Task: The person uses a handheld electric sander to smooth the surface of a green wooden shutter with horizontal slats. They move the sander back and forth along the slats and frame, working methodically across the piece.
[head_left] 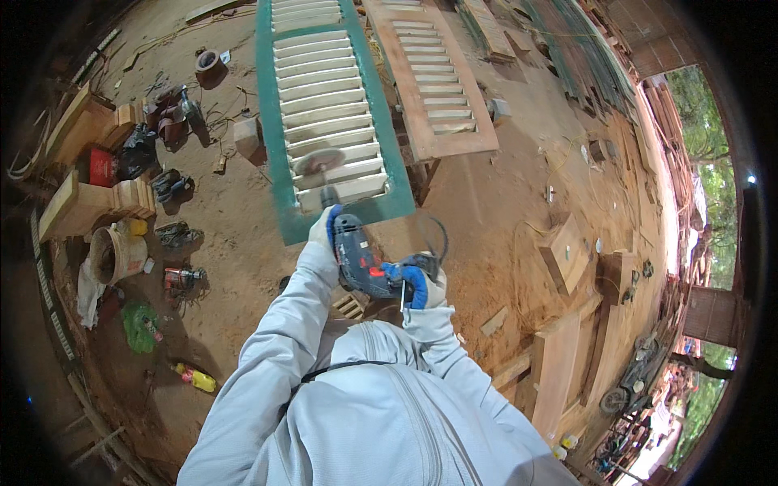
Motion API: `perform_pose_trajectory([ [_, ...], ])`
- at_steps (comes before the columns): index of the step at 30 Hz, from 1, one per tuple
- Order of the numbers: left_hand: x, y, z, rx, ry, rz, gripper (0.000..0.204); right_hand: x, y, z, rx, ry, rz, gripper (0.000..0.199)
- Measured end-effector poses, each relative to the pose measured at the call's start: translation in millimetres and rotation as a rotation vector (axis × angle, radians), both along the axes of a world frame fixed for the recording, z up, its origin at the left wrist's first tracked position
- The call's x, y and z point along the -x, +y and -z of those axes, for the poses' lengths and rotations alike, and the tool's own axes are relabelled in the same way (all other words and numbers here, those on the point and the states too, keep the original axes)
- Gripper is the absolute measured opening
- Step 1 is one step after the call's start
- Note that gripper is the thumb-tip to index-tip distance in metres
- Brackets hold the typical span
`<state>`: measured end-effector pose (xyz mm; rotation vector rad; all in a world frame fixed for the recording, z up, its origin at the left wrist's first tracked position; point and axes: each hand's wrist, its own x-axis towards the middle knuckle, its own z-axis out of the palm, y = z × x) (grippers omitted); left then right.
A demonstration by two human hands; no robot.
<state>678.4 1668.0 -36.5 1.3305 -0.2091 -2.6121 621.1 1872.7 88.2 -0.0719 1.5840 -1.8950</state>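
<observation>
A dark power drill (354,249) with a round sanding disc (319,161) on its front is held out ahead of me. My left hand (324,228), in a blue and white glove, is closed round the drill's front end. At the rear, my right hand (425,285), gloved likewise, grips the handle. The disc, slightly blurred, lies over the pale slats of a louvred shutter (395,174) with a green frame; whether it touches them I cannot tell. To the right of it is a second louvred shutter (478,142) with a bare, reddish wood frame.
On the left, a bucket (123,253), a red power tool (180,279), a green bag (141,327) and a yellow bottle (195,378) sit on the dirt ground. Wooden blocks (566,252) and planks (556,373) lie to the right. A cable (438,239) loops by my right hand.
</observation>
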Motion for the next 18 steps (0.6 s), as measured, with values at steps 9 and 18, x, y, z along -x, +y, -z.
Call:
perform_pose_trajectory([
  [9,-16,0,8,0.04,-0.02,-0.089,0.029,-11,-9,-15,-0.01,0.001,-0.064,0.012],
  [18,-33,-3,2,-0.011,0.013,-0.037,0.029,-27,-17,-23,-0.028,-0.01,-0.034,0.011],
])
